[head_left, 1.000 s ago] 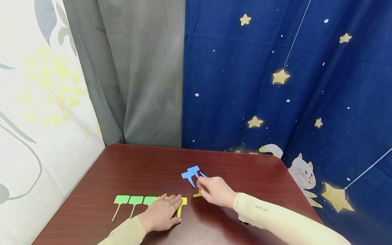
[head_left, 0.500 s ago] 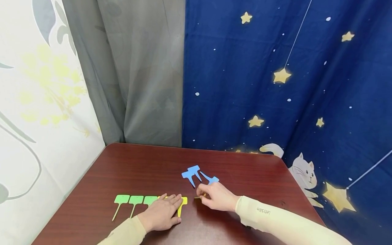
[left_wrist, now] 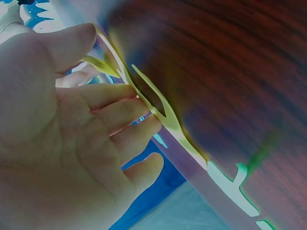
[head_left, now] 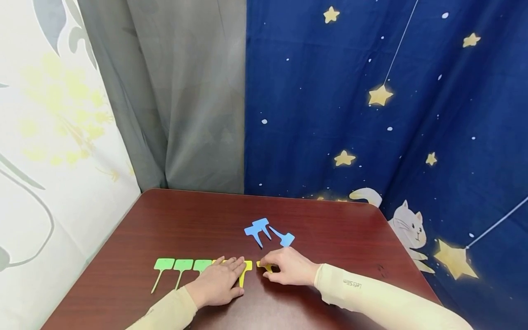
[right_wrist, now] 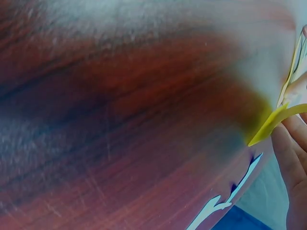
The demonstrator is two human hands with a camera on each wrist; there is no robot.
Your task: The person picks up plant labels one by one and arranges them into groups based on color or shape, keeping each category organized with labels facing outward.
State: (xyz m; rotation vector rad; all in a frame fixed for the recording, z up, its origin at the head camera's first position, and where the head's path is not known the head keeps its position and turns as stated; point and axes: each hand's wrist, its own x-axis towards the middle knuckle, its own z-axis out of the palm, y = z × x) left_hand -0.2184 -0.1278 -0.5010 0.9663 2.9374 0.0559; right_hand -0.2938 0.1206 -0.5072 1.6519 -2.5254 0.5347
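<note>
Three green T-shaped plant labels (head_left: 164,264) lie side by side in a row on the table. Yellow T-shaped plant labels (head_left: 248,265) continue that row to the right. My left hand (head_left: 218,282) rests on them with its fingers stretched out, hiding part of the yellow ones and the third green stem. Just right of the row, my right hand (head_left: 290,266) pinches another yellow plant label (right_wrist: 268,125) between thumb and fingers, low over the table. A small gap separates it from the row's end. Its stem is partly hidden by the fingers.
Beyond the right hand lie three blue plant labels (head_left: 284,239), two of them overlapping. The dark red wooden table (head_left: 198,215) ends at a grey curtain (head_left: 202,114) and a blue star-patterned curtain (head_left: 305,114).
My right hand has turned the yellow label, so its wide head now points toward the row. The blue label it covered is now uncovered. The left hand stays in place.
</note>
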